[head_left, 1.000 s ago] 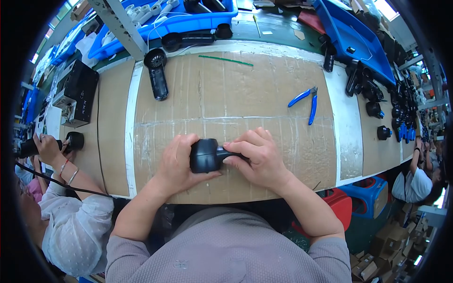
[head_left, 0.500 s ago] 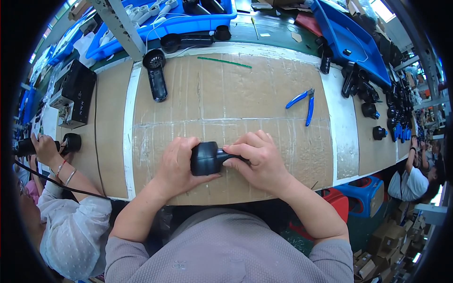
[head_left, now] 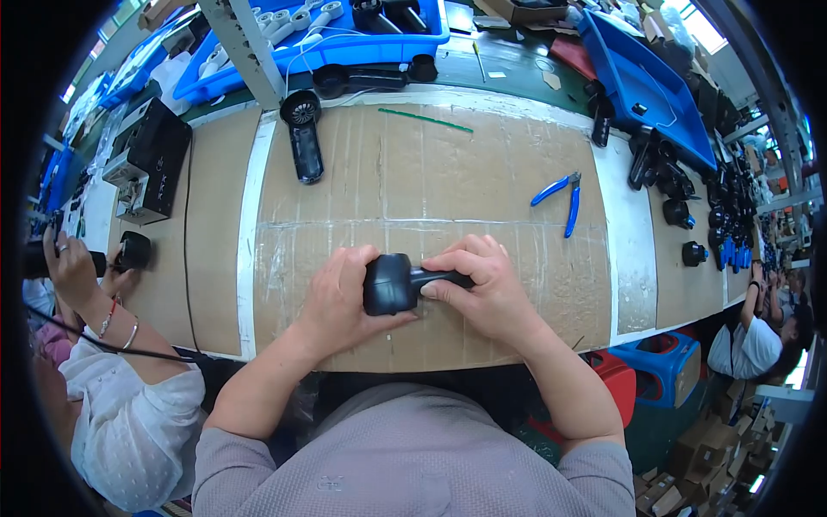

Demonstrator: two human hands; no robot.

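Low over the near part of the cardboard-covered table [head_left: 413,181], I hold a black plastic housing [head_left: 389,284] with a wide rounded head and a slim handle. My left hand [head_left: 338,297] wraps round the head from the left, its thumb along the near side. My right hand [head_left: 482,289] pinches the slim handle between thumb and fingers. The palms hide parts of the housing, and its inside does not show. Beyond my hands lies a black half-shell [head_left: 304,142] with a round slotted head. Blue-handled cutting pliers [head_left: 564,200] rest open to the right.
A thin green stick [head_left: 425,120] lies at the far side. Blue trays [head_left: 345,53] stand beyond the table, one with white and black parts. Black parts [head_left: 659,164] crowd the right edge. A black metal box [head_left: 155,164] stands left, near a co-worker's hand [head_left: 76,271]. A cable [head_left: 187,241] crosses there.
The whole scene sits slightly further right in the picture. The housing has turned a little in my hands, and more of its handle shows between my right fingers.
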